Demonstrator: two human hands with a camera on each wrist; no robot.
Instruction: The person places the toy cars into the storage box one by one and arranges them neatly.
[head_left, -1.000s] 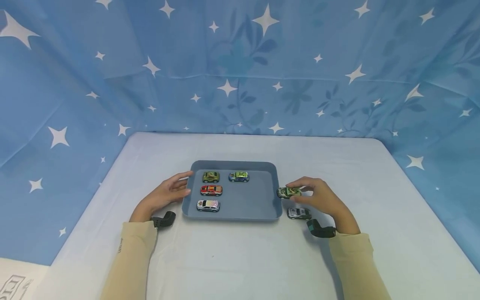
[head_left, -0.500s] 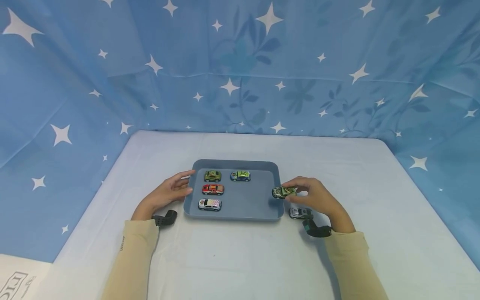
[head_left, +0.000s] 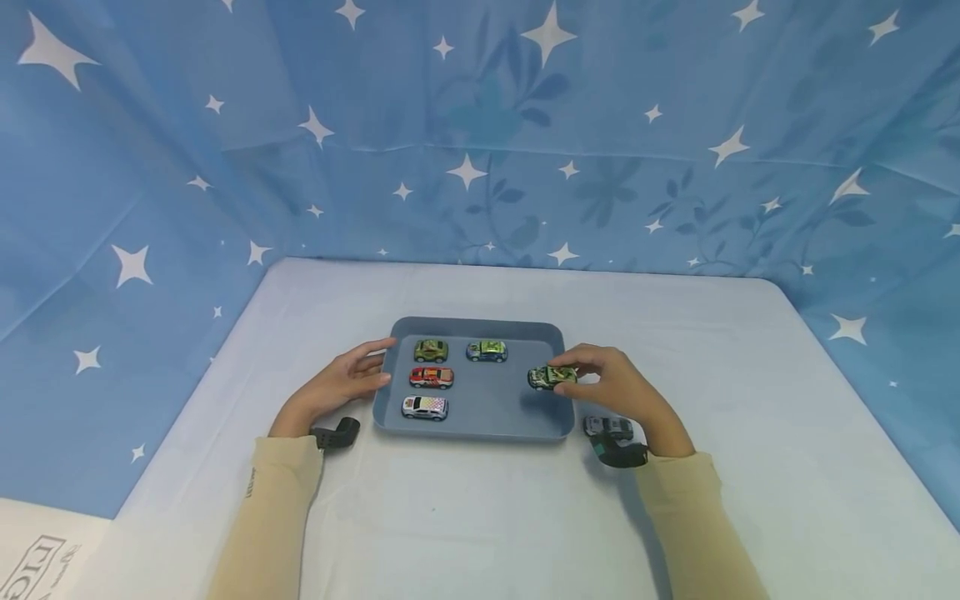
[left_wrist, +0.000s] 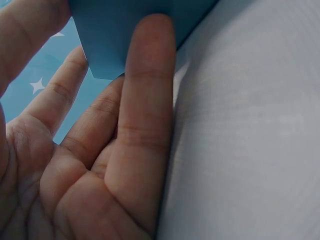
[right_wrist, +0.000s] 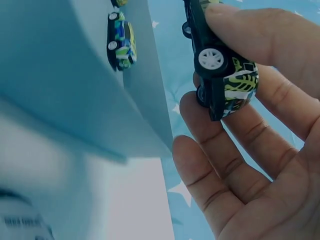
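Your right hand (head_left: 615,392) pinches a green camouflage toy car (head_left: 551,377) between thumb and fingers, holding it above the right part of the blue tray (head_left: 480,427), just inside its right rim; the wrist view shows the car (right_wrist: 220,65) lifted, wheels facing the camera, with the thumb on top and the fingers (right_wrist: 235,150) curled under it. Your left hand (head_left: 337,387) lies on the table (head_left: 480,517) at the tray's left edge, fingers straight and relaxed, fingertips touching the rim; the left wrist view confirms the extended fingers (left_wrist: 145,100) against the tray's blue wall (left_wrist: 115,35). Inside the tray, four cars sit in the left half: an olive car (head_left: 431,350) at the far left, a blue-green car (head_left: 487,351) just beside it to the right, a red car (head_left: 431,377) in front of the olive one, and a white checkered car (head_left: 424,407) nearest you. A grey car (head_left: 609,427) rests on the table outside the tray's near right corner, under your right wrist. Blue star-patterned cloth (head_left: 480,133) forms the backdrop.
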